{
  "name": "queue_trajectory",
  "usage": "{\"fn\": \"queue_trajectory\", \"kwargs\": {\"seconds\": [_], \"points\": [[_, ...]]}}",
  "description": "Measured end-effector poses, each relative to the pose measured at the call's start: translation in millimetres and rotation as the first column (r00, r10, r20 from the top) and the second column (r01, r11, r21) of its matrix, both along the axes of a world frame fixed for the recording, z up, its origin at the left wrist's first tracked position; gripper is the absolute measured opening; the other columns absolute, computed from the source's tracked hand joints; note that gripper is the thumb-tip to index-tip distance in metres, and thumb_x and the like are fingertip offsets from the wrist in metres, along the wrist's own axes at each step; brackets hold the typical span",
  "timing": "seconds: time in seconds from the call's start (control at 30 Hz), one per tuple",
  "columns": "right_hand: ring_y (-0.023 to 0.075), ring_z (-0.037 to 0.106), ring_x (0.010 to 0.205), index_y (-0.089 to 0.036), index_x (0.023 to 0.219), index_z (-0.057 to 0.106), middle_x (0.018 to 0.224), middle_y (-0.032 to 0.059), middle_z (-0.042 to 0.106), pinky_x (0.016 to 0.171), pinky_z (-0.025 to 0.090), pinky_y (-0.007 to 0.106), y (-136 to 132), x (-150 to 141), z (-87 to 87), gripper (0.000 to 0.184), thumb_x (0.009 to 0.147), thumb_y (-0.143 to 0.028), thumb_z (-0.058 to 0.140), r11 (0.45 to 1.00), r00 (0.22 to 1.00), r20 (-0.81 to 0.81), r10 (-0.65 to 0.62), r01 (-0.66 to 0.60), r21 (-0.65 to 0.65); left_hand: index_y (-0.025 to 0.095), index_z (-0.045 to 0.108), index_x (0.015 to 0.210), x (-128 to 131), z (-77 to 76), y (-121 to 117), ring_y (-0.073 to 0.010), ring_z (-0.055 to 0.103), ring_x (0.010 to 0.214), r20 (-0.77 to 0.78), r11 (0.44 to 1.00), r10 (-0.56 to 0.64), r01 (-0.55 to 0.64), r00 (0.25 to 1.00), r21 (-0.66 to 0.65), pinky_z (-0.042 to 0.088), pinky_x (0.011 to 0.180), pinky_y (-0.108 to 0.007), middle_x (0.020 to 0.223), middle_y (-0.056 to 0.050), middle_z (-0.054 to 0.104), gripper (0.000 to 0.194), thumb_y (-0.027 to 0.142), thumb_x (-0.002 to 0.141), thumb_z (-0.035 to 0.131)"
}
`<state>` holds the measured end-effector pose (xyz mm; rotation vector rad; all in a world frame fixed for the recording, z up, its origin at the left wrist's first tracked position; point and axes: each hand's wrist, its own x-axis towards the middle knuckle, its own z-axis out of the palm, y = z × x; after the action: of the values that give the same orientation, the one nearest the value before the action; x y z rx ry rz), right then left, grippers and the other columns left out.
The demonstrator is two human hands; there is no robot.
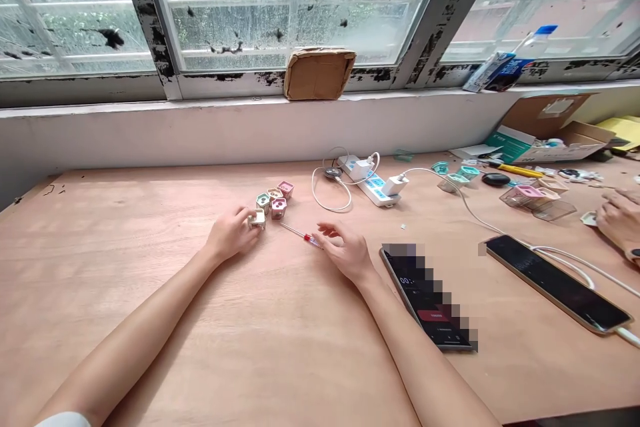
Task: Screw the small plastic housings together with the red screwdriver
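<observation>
A wooden bench (125,227) is carrying a small cluster of pastel hexagonal pieces (278,199). The left hand (231,233) is reaching the cluster's near edge, its fingers (245,215) closing on a cream hexagonal piece (257,219). The right hand (345,253) is resting with loosely open fingers (325,230) just beside the end of a slim red-banded screwdriver (300,233), which is lying on the bench between both hands.

We cannot read the phone (425,297) right of centre: its screen is pixelated. At the right edge, the frame cuts off a co-worker's hand (620,219).
</observation>
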<state>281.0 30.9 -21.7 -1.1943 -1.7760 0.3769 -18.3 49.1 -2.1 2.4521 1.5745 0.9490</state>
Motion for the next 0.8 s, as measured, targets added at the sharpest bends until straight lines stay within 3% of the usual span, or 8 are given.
{"fn": "queue_trajectory", "kwargs": {"seconds": [0.17, 0.3, 0.4, 0.47, 0.53, 0.63, 0.8], "points": [[0.0266, 0.067, 0.095, -0.024, 0.096, 0.067, 0.095, 0.0066, 0.072, 0.083, 0.054, 0.041, 1.2, -0.4, 0.5, 0.016, 0.089, -0.038, 0.069, 0.999, 0.990, 0.134, 0.033, -0.027, -0.043, 0.023, 0.060, 0.119, -19.2, 0.2, 12.0, -0.0250, 0.068, 0.093, -0.014, 0.979, 0.201, -0.202, 0.979, -0.038, 0.054, 0.072, -0.033, 0.111, -0.006, 0.070, 0.034, 0.031, 0.087, 0.067], [0.0254, 0.064, 0.095, -0.023, 0.097, 0.066, 0.095, 0.0063, 0.071, 0.082, 0.051, 0.040, 0.8, -1.7, 2.6, 0.010, 0.089, -0.030, 0.068, 0.996, 0.982, 0.174, 0.073, -0.062, -0.070, 0.018, 0.052, 0.133, -25.6, -0.1, 17.0, -0.0331, 0.063, 0.115, -0.048, 0.963, 0.259, -0.254, 0.965, 0.086, 0.053, 0.094, -0.046, 0.135, -0.016, 0.062, 0.046, 0.022, 0.088, 0.061], [0.0240, 0.063, 0.094, -0.023, 0.094, 0.066, 0.095, 0.0057, 0.070, 0.083, 0.050, 0.038, 0.7, -3.5, 2.9, 0.007, 0.088, -0.025, 0.068, 0.991, 0.976, 0.186, 0.111, -0.096, -0.089, 0.018, 0.050, 0.136, -18.0, -0.5, 13.7, -0.0358, 0.050, 0.136, -0.120, 0.954, 0.206, -0.173, 0.971, 0.243, 0.039, 0.114, -0.056, 0.154, -0.019, 0.044, 0.047, 0.019, 0.090, 0.057], [0.0237, 0.062, 0.093, -0.022, 0.094, 0.066, 0.095, 0.0056, 0.070, 0.084, 0.049, 0.038, 0.6, -5.3, 3.2, 0.007, 0.087, -0.023, 0.068, 0.989, 0.971, 0.203, 0.126, -0.107, -0.104, 0.019, 0.049, 0.138, -8.5, -1.7, 11.4, -0.0329, 0.045, 0.141, -0.177, 0.959, 0.114, -0.061, 0.978, 0.277, 0.029, 0.121, -0.057, 0.156, -0.018, 0.042, 0.046, 0.018, 0.092, 0.054], [0.0236, 0.062, 0.093, -0.022, 0.093, 0.066, 0.095, 0.0058, 0.070, 0.085, 0.048, 0.038, 0.4, -7.0, 3.6, 0.007, 0.087, -0.022, 0.069, 0.987, 0.968, 0.212, 0.135, -0.114, -0.109, 0.020, 0.049, 0.139, 1.3, -3.5, 12.8, -0.0303, 0.044, 0.144, -0.208, 0.963, 0.048, 0.010, 0.977, 0.271, 0.026, 0.124, -0.055, 0.156, -0.016, 0.043, 0.046, 0.019, 0.093, 0.053], [0.0230, 0.062, 0.092, -0.022, 0.092, 0.066, 0.095, 0.0061, 0.070, 0.084, 0.048, 0.038, 0.8, -7.6, 3.8, 0.005, 0.088, -0.021, 0.067, 0.988, 0.969, 0.206, 0.136, -0.118, -0.102, 0.020, 0.051, 0.137, 12.1, -6.3, 23.6, -0.0306, 0.045, 0.143, -0.191, 0.967, 0.032, 0.018, 0.981, 0.253, 0.027, 0.124, -0.055, 0.154, -0.016, 0.047, 0.044, 0.023, 0.093, 0.056], [0.0223, 0.062, 0.088, -0.021, 0.090, 0.066, 0.092, 0.0061, 0.070, 0.082, 0.049, 0.038, 2.8, -5.8, 2.7, 0.003, 0.090, -0.022, 0.063, 0.987, 0.971, 0.190, 0.142, -0.125, -0.102, 0.019, 0.062, 0.124, 16.5, -7.5, 42.5, -0.0340, 0.053, 0.137, -0.144, 0.970, -0.012, 0.047, 0.990, 0.239, 0.026, 0.123, -0.061, 0.135, -0.015, 0.065, 0.031, 0.027, 0.094, 0.059]]}}
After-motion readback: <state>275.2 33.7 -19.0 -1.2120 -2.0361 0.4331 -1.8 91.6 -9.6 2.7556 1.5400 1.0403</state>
